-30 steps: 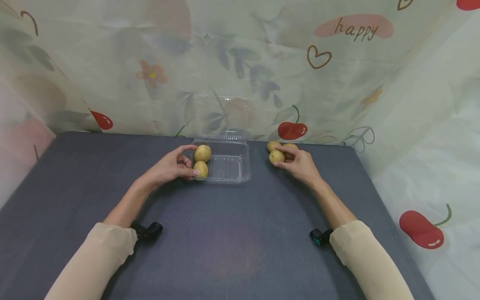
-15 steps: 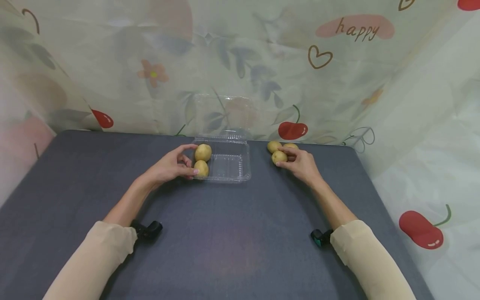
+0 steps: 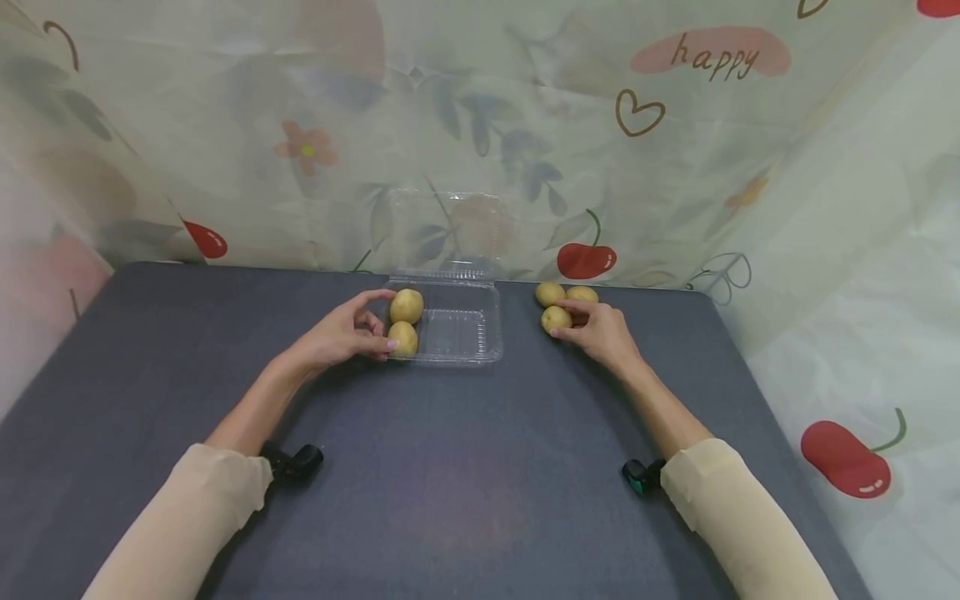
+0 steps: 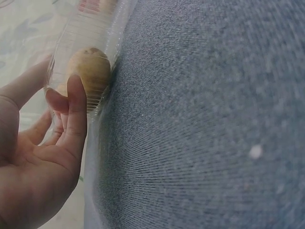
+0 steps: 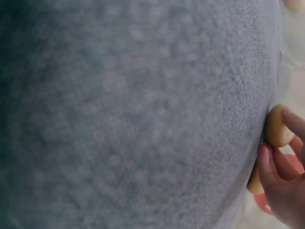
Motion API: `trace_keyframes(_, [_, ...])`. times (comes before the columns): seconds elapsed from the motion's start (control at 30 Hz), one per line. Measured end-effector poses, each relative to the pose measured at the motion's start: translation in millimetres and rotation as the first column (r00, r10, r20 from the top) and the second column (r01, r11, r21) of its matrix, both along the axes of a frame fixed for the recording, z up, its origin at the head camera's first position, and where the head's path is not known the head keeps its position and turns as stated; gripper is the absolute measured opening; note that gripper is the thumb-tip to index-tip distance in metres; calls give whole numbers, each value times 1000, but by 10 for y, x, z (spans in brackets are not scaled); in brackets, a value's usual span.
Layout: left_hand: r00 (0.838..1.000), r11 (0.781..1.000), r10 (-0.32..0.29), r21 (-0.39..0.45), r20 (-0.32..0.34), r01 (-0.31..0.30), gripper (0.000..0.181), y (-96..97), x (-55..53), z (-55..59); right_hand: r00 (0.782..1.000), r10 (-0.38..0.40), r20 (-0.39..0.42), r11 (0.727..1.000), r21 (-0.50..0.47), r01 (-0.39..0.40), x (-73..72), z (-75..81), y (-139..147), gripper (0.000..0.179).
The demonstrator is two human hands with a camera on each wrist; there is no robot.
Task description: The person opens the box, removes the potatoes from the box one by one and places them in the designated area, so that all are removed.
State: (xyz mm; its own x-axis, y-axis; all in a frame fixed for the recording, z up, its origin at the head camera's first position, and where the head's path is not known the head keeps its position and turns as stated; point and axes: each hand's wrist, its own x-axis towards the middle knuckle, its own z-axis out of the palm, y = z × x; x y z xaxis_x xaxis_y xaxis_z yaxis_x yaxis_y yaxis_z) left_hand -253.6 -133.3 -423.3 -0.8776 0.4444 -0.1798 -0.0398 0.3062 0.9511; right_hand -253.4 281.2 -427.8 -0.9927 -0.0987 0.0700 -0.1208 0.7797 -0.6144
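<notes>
Two yellow potatoes, a far one [image 3: 406, 306] and a near one [image 3: 402, 339], lie along the left side of a clear plastic clamshell container [image 3: 459, 333]. My left hand [image 3: 345, 333] holds that container by its left side, index finger at the far end and thumb at the near corner; in the left wrist view a potato [image 4: 90, 71] shows through the ridged wall. To the right, my right hand [image 3: 600, 333] pinches a potato [image 3: 556, 319] between thumb and fingers, low at the table. Two more potatoes, the left one [image 3: 550, 293] and the right one [image 3: 582, 293], lie just behind it.
The container's raised transparent lid [image 3: 446, 229] leans toward the patterned curtain [image 3: 480, 100] behind the table. A dark grey cloth [image 3: 457, 467] covers the table, whose back edge runs just behind the potatoes. Black devices [image 3: 296, 462] are worn at both wrists.
My right hand has shifted the pinched potato slightly right, then back left and a little nearer, opening a small gap from the potatoes behind. My left hand stays at the container.
</notes>
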Motion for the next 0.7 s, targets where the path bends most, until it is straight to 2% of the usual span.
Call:
trace_keyframes(0.3, [1000,1000,0,12,8,0,83,9,-2,-10,1000,-7,-9,999,-39,7,0,13,40,50])
trace_keyframes(0.53, [1000,1000,-1,20,14,1,83,6,-3,-13,999,1,-42,996,-90,-5,-12,59,63,39])
trace_keyframes(0.7, [1000,1000,-2,23,10,2,82,8,-4,-13,996,7,-85,988,-151,-20,-7,71,79,37])
